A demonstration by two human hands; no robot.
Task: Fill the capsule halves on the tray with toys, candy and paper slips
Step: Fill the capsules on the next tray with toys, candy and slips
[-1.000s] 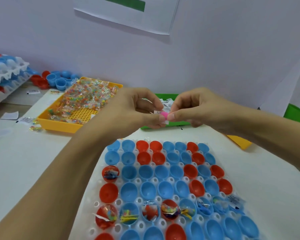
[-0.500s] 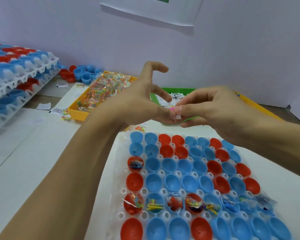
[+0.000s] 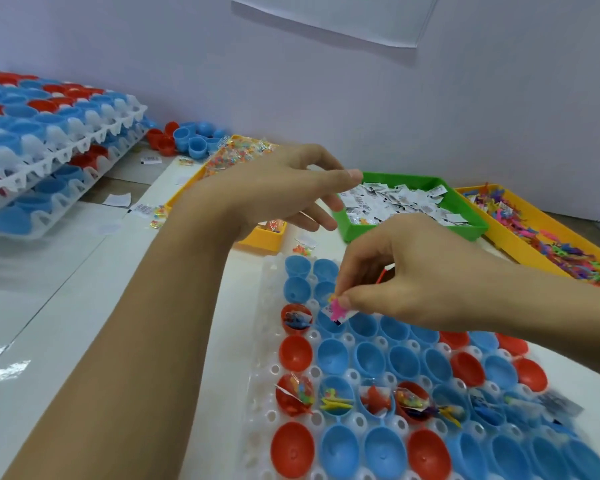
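Pinching a pink toy [image 3: 336, 310] together with a white paper slip [image 3: 347, 314] between thumb and fingertips, right hand [image 3: 406, 282] at centre frame, a thin red piece poking out near its palm. Hovering just above the blue capsule half [image 3: 329, 325] in the third row of the white tray [image 3: 261, 375], directly right of an already filled red capsule half [image 3: 296, 318]. Pointing down and toward the lower left of the frame, the pinched bundle, its lower end at or just over the cup's mouth; cannot tell whether touching the rim yet. Judged nearer by far for the drop: the right hand, needing only a short descent and release straight below.

Reaching away toward the upper middle of the frame, left hand [image 3: 291, 192], fingers loosely spread and relaxed, gripping nothing visible, hanging over the near edge of the yellow candy tray [image 3: 257, 240] and just beside the green slip tray [image 3: 465, 230]. Well apart from the target cup, so likely fetching the next item rather than helping.

Lying filled along the fifth row, several capsule halves; standing empty, most of the rest.
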